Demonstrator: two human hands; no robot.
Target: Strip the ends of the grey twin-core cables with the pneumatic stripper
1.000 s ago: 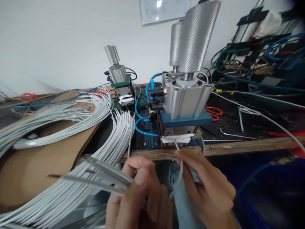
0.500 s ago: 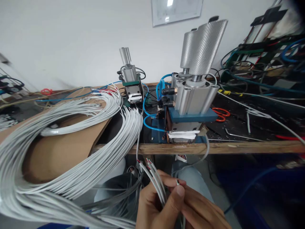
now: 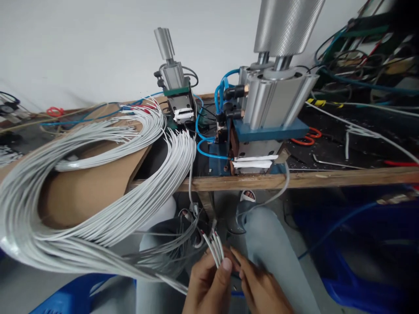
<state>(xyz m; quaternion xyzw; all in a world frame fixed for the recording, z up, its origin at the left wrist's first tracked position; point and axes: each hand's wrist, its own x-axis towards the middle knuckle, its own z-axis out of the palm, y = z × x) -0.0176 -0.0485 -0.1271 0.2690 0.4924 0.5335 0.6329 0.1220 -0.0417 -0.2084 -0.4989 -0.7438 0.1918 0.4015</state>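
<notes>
My left hand (image 3: pixel 209 283) is at the lower middle, closed round several white cables (image 3: pixel 216 249). Their ends point up past my thumb, with reddish conductors showing at the tips. Just to its right, my right hand (image 3: pixel 263 285) has its fingers bent in toward the left one; its fingertips are partly hidden, and what they hold cannot be made out. A large looped bundle of white cable (image 3: pixel 157 198) lies from the bench down toward my left hand. Thin grey strands (image 3: pixel 176 248) hang over my lap.
On the black bench with its wooden edge (image 3: pixel 327 178) stands a pneumatic press (image 3: pixel 273 100), with blue air hoses. A smaller press (image 3: pixel 173 80) sits behind. Cardboard (image 3: pixel 88 198) lies under the cables. Blue plastic (image 3: pixel 75 296) shows at lower left; a grey cable (image 3: pixel 284 183) hangs off the edge.
The view has tilted down, so the bench sits higher. My right hand has drawn apart from the left thumb, and the cable tip pinched there earlier no longer shows.
</notes>
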